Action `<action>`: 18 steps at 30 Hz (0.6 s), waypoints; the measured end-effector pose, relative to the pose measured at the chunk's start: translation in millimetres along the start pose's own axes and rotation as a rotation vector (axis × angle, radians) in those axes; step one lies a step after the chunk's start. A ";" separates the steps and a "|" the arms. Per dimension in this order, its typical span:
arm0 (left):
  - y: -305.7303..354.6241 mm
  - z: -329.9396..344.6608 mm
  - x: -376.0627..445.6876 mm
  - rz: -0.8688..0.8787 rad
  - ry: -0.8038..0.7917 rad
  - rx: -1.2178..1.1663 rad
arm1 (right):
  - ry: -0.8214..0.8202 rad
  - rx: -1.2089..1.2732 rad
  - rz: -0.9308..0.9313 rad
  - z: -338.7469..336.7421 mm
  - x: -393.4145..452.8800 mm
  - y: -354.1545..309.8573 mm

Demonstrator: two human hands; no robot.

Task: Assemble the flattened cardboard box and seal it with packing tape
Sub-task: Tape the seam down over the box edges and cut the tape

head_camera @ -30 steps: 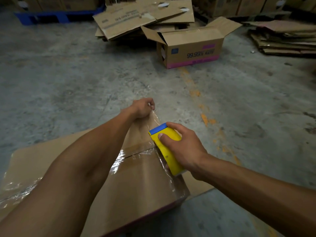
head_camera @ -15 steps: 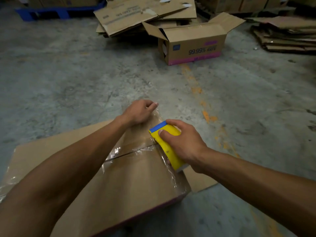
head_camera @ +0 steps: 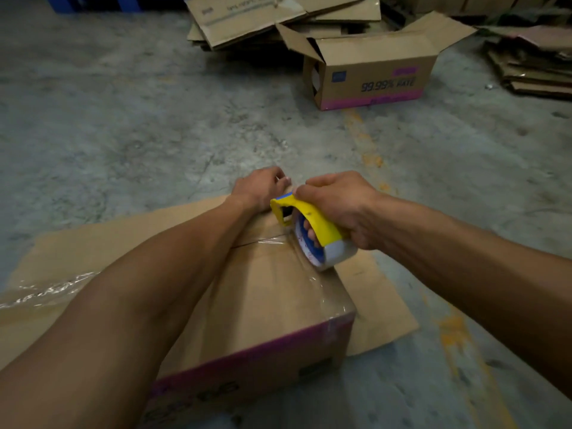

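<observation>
A brown cardboard box [head_camera: 266,308] with a pink band along its near side stands on the concrete floor below me. Clear tape runs across its top seam and down its right edge. My right hand [head_camera: 339,204] grips a yellow tape dispenser [head_camera: 305,224] with a blue tip and a roll of clear tape [head_camera: 328,255], tilted on edge at the box's far right corner. My left hand [head_camera: 260,187] presses on the box's far edge, right beside the dispenser's tip, with fingers curled over the tape end.
A flat cardboard sheet [head_camera: 374,305] lies under the box. An open box [head_camera: 371,75] printed "99.99% RATE" lies on its side further off. Stacks of flattened cartons [head_camera: 278,17] sit behind it and at the far right [head_camera: 532,63].
My right hand has lifted and turned the dispenser onto its edge and carried it toward the far edge, so the roll now shows. My left hand stays at the far edge.
</observation>
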State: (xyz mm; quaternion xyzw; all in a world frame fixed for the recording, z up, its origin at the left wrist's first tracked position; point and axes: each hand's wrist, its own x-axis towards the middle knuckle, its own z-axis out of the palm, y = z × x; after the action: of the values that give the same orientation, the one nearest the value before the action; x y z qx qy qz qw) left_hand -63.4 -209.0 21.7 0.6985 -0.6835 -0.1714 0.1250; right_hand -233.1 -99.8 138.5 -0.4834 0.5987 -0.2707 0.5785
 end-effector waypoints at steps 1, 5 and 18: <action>-1.8 0.6 2.8 -0.007 0.000 -0.011 | -0.011 -0.019 -0.002 0.9 3.3 -3.4; 1.4 5.3 -2.4 -0.040 -0.005 -0.023 | -0.046 -0.041 0.039 4.5 6.0 0.6; 10.4 11.5 -34.6 0.016 -0.025 0.096 | 0.035 0.101 0.106 4.9 -41.1 42.7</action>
State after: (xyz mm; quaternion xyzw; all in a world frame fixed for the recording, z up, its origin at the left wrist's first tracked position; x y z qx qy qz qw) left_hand -77.9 -174.1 17.9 0.6958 -0.6981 -0.1462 0.0843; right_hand -245.4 -45.6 117.6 -0.4164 0.6188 -0.2782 0.6052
